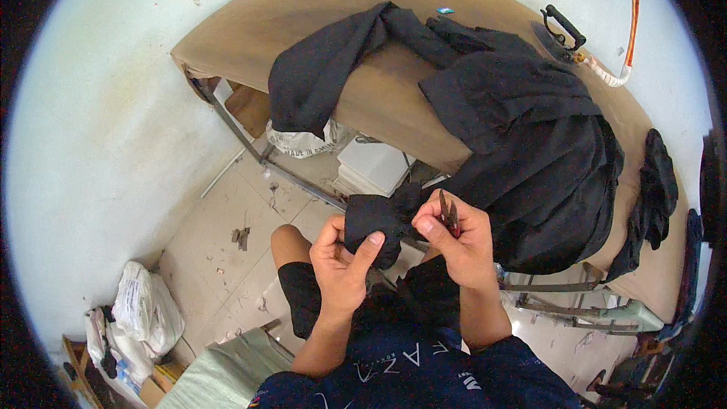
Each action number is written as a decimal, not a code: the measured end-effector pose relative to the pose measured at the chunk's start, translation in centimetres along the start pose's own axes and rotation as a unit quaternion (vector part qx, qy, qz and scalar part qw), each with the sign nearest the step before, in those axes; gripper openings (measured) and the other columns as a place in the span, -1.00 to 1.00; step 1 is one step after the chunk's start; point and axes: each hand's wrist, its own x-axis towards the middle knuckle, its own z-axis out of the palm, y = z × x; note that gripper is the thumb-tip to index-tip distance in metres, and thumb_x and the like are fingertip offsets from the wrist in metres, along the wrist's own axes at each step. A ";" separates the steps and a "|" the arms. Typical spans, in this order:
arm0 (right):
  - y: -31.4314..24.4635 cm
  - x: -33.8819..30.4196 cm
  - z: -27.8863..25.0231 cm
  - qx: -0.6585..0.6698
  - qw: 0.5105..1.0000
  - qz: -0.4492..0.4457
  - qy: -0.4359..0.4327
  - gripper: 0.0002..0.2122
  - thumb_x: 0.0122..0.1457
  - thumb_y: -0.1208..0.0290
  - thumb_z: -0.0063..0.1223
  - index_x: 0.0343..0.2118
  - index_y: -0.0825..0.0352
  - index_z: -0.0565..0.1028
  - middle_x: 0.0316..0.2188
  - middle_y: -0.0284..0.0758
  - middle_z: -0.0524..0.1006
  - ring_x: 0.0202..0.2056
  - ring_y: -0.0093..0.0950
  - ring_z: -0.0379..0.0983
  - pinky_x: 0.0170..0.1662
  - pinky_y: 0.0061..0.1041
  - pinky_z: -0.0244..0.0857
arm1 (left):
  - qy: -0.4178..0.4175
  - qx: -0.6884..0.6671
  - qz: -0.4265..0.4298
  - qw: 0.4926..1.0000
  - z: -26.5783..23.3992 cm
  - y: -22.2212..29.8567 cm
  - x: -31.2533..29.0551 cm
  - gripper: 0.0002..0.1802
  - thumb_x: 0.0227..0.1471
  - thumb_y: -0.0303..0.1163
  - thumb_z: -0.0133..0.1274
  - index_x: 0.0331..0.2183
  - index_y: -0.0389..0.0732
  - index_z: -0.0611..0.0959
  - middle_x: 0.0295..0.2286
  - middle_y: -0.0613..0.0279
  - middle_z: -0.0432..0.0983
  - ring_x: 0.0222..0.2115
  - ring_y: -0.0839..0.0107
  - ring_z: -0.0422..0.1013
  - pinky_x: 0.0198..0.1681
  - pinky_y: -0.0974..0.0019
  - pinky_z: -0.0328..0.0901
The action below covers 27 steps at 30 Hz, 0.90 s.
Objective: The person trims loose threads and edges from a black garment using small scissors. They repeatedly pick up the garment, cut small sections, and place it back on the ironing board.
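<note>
My left hand grips a gathered piece of black cloth in front of my lap, thumb on top and fingers folded at its edge. Close beside it, my right hand is closed around a pair of small thread snips whose dark blades point up and away from me. The thumb and forefinger of that hand pinch together at the cloth's right side. Whether they hold a thread there is too small to tell. More black fabric lies heaped on the table and hangs over its near edge.
A tan padded table curves across the far side. An iron with an orange-and-white hose rests at its far right. Beneath are a white box and a plastic bag. White bags stand at lower left; scraps litter the floor.
</note>
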 end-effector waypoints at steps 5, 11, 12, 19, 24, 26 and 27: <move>-0.6 0.4 -0.6 0.121 0.991 0.040 -0.037 -0.88 0.21 0.45 0.09 -0.40 0.39 0.48 -0.51 -0.47 0.37 -0.58 -0.79 0.15 -0.59 -0.74 -0.06 | 0.018 -0.002 -0.010 1.000 1.6 1.8 0.3 -0.82 0.03 -0.58 0.16 -0.27 -0.23 0.54 -0.29 0.17 0.52 -0.32 0.49 0.44 -0.18 0.44 0.33; -1.7 1.1 -0.8 0.078 0.992 -0.007 -0.096 -0.89 0.21 0.44 0.11 -0.36 0.36 0.47 -0.49 -0.53 0.42 -0.45 -0.76 0.25 -0.37 -0.68 0.17 | -0.040 0.445 0.270 0.853 2.2 3.9 1.4 -0.63 -0.08 -0.45 0.26 -0.14 -0.16 0.63 -0.17 0.04 0.47 -0.09 0.20 0.37 -0.02 0.18 0.25; -2.0 1.2 -0.7 0.086 0.991 -0.016 -0.105 -0.89 0.21 0.43 0.12 -0.36 0.36 0.47 -0.49 -0.53 0.42 -0.44 -0.77 0.25 -0.38 -0.69 0.16 | -0.049 0.463 0.289 0.836 2.4 4.4 1.6 -0.62 -0.10 -0.43 0.27 -0.15 -0.15 0.65 -0.14 0.04 0.45 -0.06 0.16 0.35 0.00 0.15 0.23; -3.3 1.9 -0.9 0.035 0.991 -0.031 -0.128 -0.88 0.20 0.43 0.13 -0.36 0.36 0.47 -0.50 -0.52 0.41 -0.44 -0.79 0.24 -0.40 -0.72 0.13 | -0.146 0.332 0.275 0.891 2.2 3.6 2.4 -0.92 0.01 -0.54 0.16 -0.36 -0.29 0.64 -0.46 0.13 0.53 -0.49 0.33 0.45 -0.38 0.41 0.32; -3.5 2.4 -1.7 -0.006 0.997 -0.027 -0.074 -0.89 0.16 0.46 0.17 -0.34 0.37 0.49 -0.45 -0.50 0.45 -0.43 -0.77 0.26 -0.39 -0.71 0.15 | -0.148 0.239 0.161 0.946 1.7 3.5 1.8 -0.90 0.16 -0.48 0.04 -0.33 -0.33 0.55 -0.46 0.21 0.51 -0.48 0.54 0.39 -0.37 0.48 0.28; -4.2 2.2 -1.1 0.010 0.999 -0.041 -0.007 -0.87 0.13 0.45 0.20 -0.32 0.37 0.51 -0.37 -0.46 0.47 -0.40 -0.75 0.28 -0.36 -0.69 0.19 | -0.140 0.201 0.156 0.957 1.4 3.3 1.8 -0.88 0.20 -0.46 0.00 -0.30 -0.33 0.52 -0.45 0.25 0.50 -0.48 0.59 0.37 -0.37 0.50 0.27; -4.8 2.1 -0.8 0.020 0.998 -0.048 0.026 -0.86 0.12 0.44 0.22 -0.32 0.37 0.52 -0.34 -0.45 0.48 -0.39 -0.74 0.30 -0.35 -0.68 0.21 | -0.135 0.183 0.154 0.962 1.3 3.3 1.8 -0.88 0.22 -0.45 -0.02 -0.29 -0.33 0.51 -0.44 0.27 0.50 -0.48 0.61 0.36 -0.38 0.51 0.26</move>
